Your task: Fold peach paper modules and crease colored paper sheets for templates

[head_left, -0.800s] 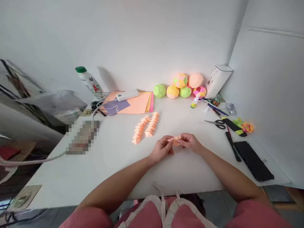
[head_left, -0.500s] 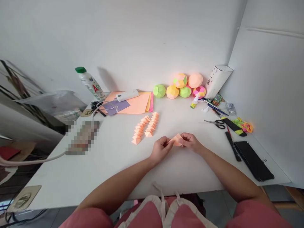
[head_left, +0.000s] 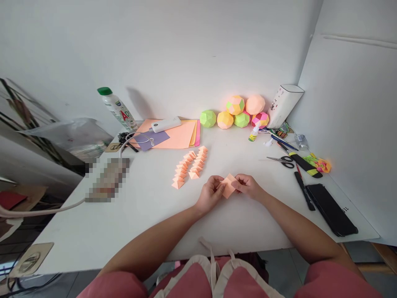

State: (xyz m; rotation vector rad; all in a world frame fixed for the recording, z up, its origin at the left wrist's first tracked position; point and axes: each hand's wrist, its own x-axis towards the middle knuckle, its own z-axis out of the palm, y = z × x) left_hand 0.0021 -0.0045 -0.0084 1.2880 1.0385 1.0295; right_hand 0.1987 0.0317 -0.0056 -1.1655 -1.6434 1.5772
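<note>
A small peach-coloured square of paper (head_left: 228, 187) is held between my two hands, a corner pointing toward me. My left hand (head_left: 211, 193) pinches its left side, thumb on top. On the right side, my right hand (head_left: 249, 186) grips it between thumb and fingers. The fingertips beneath the paper are hidden. To the left of my hands, two rows of folded peach paper pieces lie on the white table: a nearer-left row (head_left: 181, 170) and a second row (head_left: 198, 162) beside it.
Several paper balls (head_left: 235, 105) are stacked against the wall. Peach sheets (head_left: 182, 134) lie under a white power bank (head_left: 166, 124). On the right are scissors (head_left: 287, 162), a glue bottle (head_left: 253, 134), a box cutter (head_left: 305, 165) and a black phone (head_left: 331, 210).
The paper between my hands has turned, and more of its face now shows toward me. My hands have shifted only slightly. Everything else on the table looks the same.
</note>
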